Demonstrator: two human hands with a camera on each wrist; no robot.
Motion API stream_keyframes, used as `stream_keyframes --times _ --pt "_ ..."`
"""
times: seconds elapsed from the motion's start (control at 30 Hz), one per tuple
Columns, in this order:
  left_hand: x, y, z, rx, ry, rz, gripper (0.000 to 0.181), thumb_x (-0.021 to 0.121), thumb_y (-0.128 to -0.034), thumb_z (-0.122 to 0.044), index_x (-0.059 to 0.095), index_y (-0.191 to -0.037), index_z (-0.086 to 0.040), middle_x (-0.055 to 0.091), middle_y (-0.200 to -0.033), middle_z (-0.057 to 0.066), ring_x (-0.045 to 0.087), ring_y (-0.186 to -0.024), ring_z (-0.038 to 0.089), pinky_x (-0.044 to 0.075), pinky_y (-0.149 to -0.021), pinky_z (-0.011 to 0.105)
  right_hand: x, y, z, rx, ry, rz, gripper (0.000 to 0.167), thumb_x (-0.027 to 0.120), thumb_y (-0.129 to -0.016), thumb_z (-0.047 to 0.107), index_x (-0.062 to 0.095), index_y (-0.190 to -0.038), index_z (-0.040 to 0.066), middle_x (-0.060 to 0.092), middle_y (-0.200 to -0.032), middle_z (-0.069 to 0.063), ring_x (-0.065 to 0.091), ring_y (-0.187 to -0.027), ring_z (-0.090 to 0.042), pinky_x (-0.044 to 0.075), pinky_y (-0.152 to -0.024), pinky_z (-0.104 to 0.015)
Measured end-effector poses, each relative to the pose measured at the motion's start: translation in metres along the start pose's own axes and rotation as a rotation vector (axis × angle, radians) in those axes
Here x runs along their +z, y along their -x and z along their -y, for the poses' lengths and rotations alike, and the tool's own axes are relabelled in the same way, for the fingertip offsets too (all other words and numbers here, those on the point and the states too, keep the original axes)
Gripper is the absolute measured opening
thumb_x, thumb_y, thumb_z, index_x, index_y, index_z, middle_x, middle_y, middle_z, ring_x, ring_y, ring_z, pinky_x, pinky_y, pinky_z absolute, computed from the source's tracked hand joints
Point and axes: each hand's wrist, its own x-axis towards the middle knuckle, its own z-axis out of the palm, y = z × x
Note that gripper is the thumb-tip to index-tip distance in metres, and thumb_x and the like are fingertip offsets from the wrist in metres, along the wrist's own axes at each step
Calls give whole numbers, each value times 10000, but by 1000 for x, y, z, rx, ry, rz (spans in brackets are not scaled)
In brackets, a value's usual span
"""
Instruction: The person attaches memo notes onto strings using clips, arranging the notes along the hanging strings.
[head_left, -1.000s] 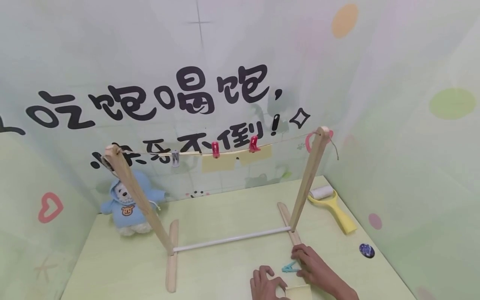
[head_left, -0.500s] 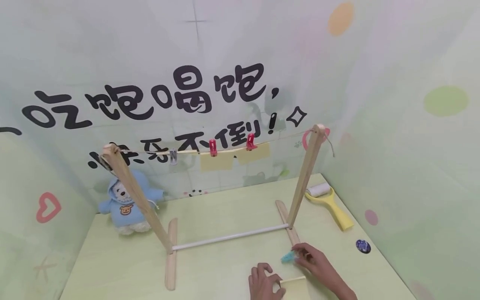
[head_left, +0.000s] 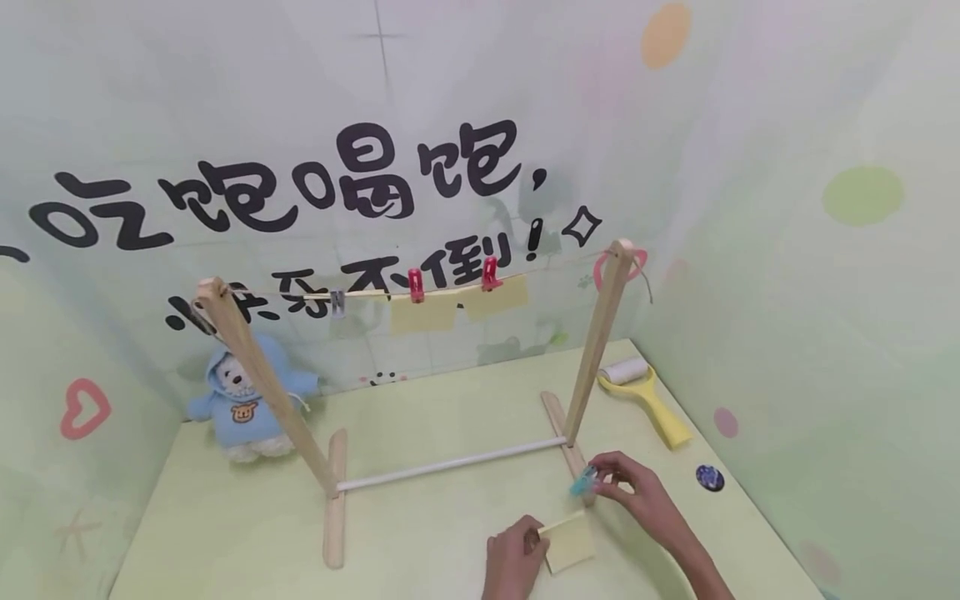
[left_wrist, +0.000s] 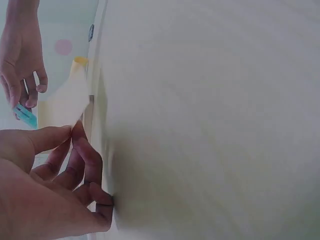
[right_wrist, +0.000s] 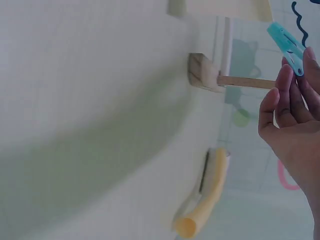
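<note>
My left hand [head_left: 513, 558] pinches one corner of a pale yellow paper note [head_left: 572, 543] between thumb and forefinger, near the table's front. In the left wrist view the note [left_wrist: 62, 107] stands raised off the tabletop. A teal clothespin [head_left: 583, 482] is pinched in the fingers of my right hand [head_left: 637, 492], just above and right of the note. The right wrist view shows this clothespin [right_wrist: 285, 45] at my fingertips. Behind both hands, two yellow notes [head_left: 422, 316] hang from a string between wooden posts, under red clothespins [head_left: 416, 286]. A grey clothespin [head_left: 337, 303] clips the string further left.
The wooden rack's left post [head_left: 270, 387], right post [head_left: 597, 346] and white crossbar [head_left: 450, 465] stand mid-table. A blue-hooded plush toy [head_left: 243, 408] sits behind the left post. At right lie a yellow-handled lint roller [head_left: 660, 408] and a dark blue round object [head_left: 709, 477].
My right hand has picked the teal clothespin up off the table and raised it. My left hand now holds the note, lifted and moved forward. The head view has shifted slightly.
</note>
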Motion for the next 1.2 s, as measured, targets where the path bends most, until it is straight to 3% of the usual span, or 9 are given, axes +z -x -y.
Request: stream_keyframes --times 0.1,0.17,0.23,0.3,0.4,0.5,0.7,0.93,1.2 --pt "-7 -8 -9 32 45 -32 48 806 -956 -114 788 -996 -133 612 -730 -151 450 -624 -22 366 -596 218 -15 -12 20 -182 52 4 343 815 -892 -89 727 -1200 31 743 -1128 -134 666 -1031 -34 562 -789 -237" --pt "-14 -18 -16 109 69 -84 28 798 -957 -115 787 -983 -115 647 -749 -143 494 -638 -23 402 -562 211 -29 -23 40 -296 98 4 404 837 -832 -128 728 -1184 38 729 -1168 -138 654 -1104 -32 553 -795 -222" --pt "-27 -28 -35 157 119 -132 27 794 -957 -113 796 -976 -93 696 -775 -93 542 -671 -8 444 -569 216 -44 -37 63 -386 151 -7 456 861 -774 -147 732 -1168 43 726 -1172 -134 638 -1137 -16 534 -807 -192" --pt "-44 -39 -60 162 192 -149 48 793 -971 -107 807 -994 -67 736 -821 -19 577 -724 19 472 -613 216 -60 -52 89 -433 197 -13 482 870 -748 -163 737 -1165 39 733 -1166 -111 629 -1139 -7 507 -830 -160" --pt "-69 -54 -104 134 298 -178 108 792 -992 -115 827 -1060 -39 767 -887 58 593 -790 46 469 -707 212 -83 -70 131 -450 243 -23 478 866 -750 -178 750 -1160 38 761 -1118 -86 640 -1050 -2 492 -829 -137" --pt "-89 -68 -140 161 356 -228 153 784 -1016 -150 831 -1111 -40 787 -947 91 610 -845 55 451 -773 216 -102 -86 173 -446 275 -20 447 845 -791 -177 761 -1174 39 776 -1091 -52 637 -949 -11 491 -790 -129" --pt "-118 -90 -197 226 453 -299 217 758 -1052 -193 829 -1210 -61 795 -1045 98 636 -919 85 463 -832 242 -123 -128 241 -522 298 -16 406 836 -805 -199 783 -1141 23 775 -1047 56 657 -902 -25 509 -775 -124" --pt "-133 -107 -233 283 550 -336 229 758 -1054 -172 827 -1212 -21 775 -1064 141 620 -879 81 475 -752 205 -132 -177 283 -500 354 -38 260 822 -910 -112 777 -1151 -25 792 -1069 -138 645 -935 70 509 -900 -78" --pt "-136 -114 -245 268 593 -374 221 775 -1043 -180 837 -1174 -14 764 -996 111 604 -852 88 463 -724 202 -136 -210 294 -477 376 23 204 824 -931 -78 787 -1124 -26 781 -1096 -174 641 -899 57 514 -880 -83"
